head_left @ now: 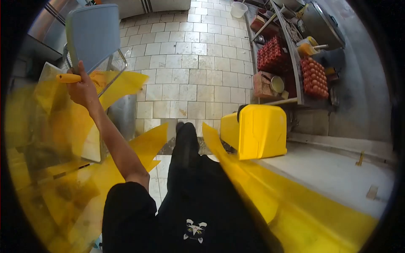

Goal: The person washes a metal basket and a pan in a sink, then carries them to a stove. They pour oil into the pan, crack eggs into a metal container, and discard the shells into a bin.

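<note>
My left hand is stretched forward at the left, its fingers closed round a tool with a yellow handle. The tool's other end does not show, so its kind cannot be told. Close by that hand hang translucent yellow plastic curtain strips, and a grey chair stands just beyond it. My right hand is out of the picture. On my right side another yellow curtain strip runs past my body.
A yellow bin stands ahead on the right. Behind it, a metal shelf unit carries red egg trays and a tray of brown eggs. White floor tiles lead forward; a white bucket sits at the far end.
</note>
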